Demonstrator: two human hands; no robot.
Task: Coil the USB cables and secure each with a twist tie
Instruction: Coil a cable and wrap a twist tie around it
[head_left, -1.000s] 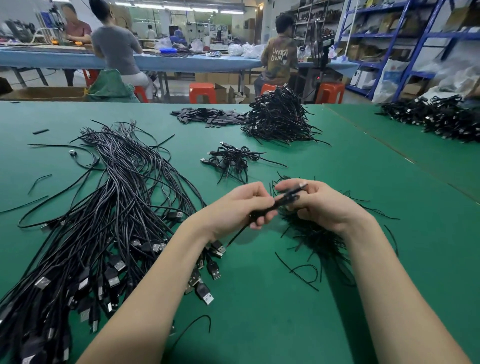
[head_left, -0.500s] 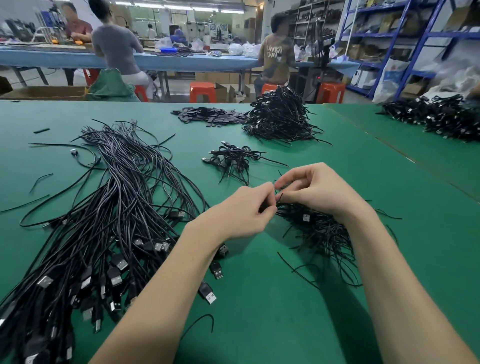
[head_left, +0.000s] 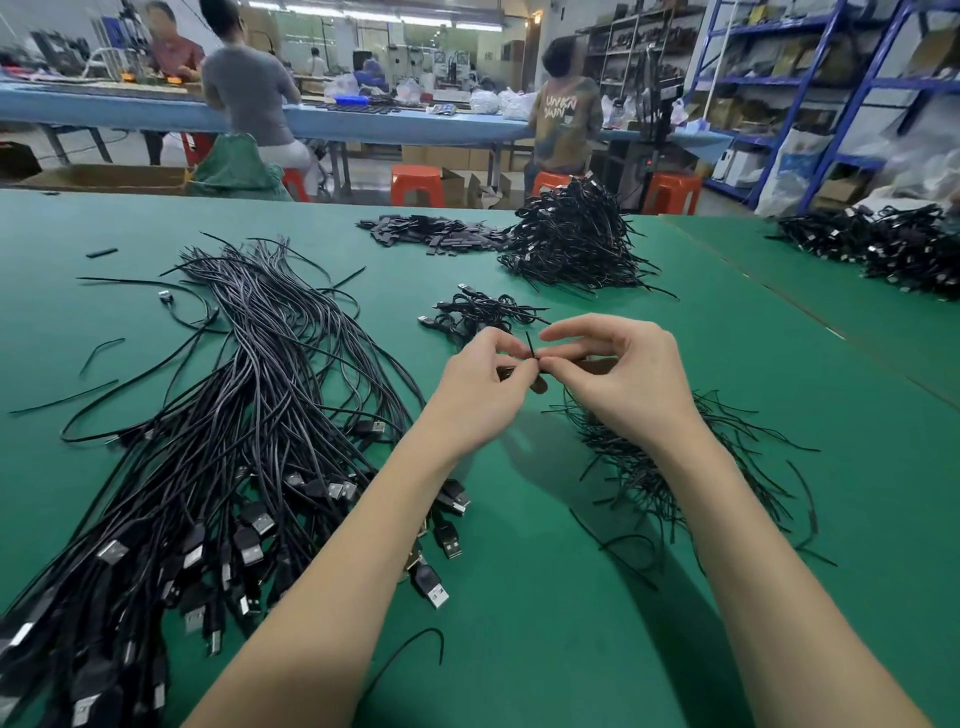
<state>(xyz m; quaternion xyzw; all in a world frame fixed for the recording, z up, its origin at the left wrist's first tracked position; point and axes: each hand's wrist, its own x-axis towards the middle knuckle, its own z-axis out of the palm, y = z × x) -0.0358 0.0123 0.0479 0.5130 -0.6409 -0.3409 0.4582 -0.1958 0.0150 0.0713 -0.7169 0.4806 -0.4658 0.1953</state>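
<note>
My left hand (head_left: 483, 395) and my right hand (head_left: 623, 379) meet above the green table (head_left: 571, 623). Between their fingertips they pinch a black twist tie (head_left: 531, 347), whose end sticks up. A small dark coiled cable (head_left: 537, 382) shows under the fingers, mostly hidden by both hands. A big sheaf of loose black USB cables (head_left: 249, 415) lies to the left, plugs toward me. Loose twist ties (head_left: 660, 467) lie in a pile under my right wrist.
A few tied cables (head_left: 483, 312) lie just beyond my hands. A larger heap of coiled cables (head_left: 571, 244) and flat black pieces (head_left: 431, 234) sit farther back. Another cable pile (head_left: 893, 247) is at the far right. People sit at a blue bench behind.
Both hands have risen and moved away from me. The long cable bundle seen between them a second ago is now tucked under the fingers, and the tie's end points upward.
</note>
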